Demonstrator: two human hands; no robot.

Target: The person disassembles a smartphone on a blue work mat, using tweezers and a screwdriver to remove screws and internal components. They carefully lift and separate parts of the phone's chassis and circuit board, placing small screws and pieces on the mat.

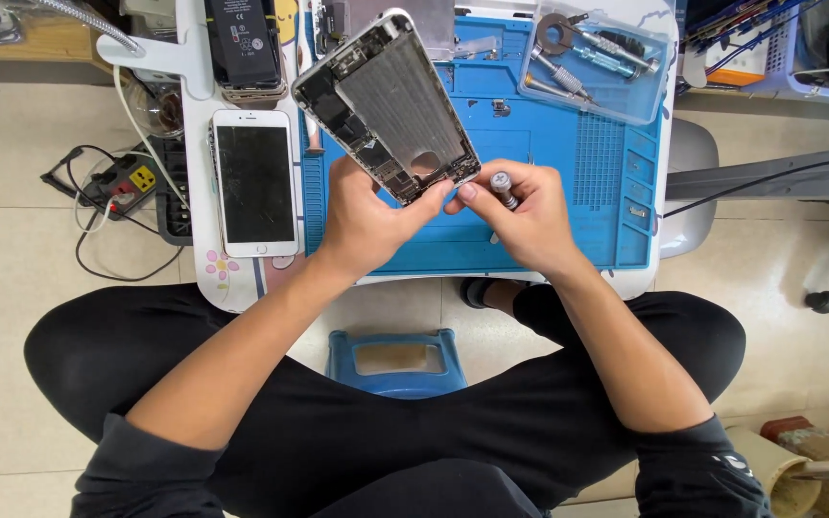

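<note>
My left hand (368, 219) grips the lower end of an opened phone housing (390, 101), a silver frame with bare metal plate and small circuit parts along its edge, tilted up over the blue work mat (549, 206). My right hand (520, 213) holds a small metal-tipped screwdriver (504, 188) and its thumb touches the housing's bottom corner. The screwdriver's tip is hidden behind the fingers.
A white phone screen (255, 182) lies face up left of the mat, a black battery (244, 43) above it. A clear tray of screwdrivers (592, 59) sits at the mat's top right. A power strip (131, 180) and cables lie on the floor left; a blue stool (397, 363) shows between my legs.
</note>
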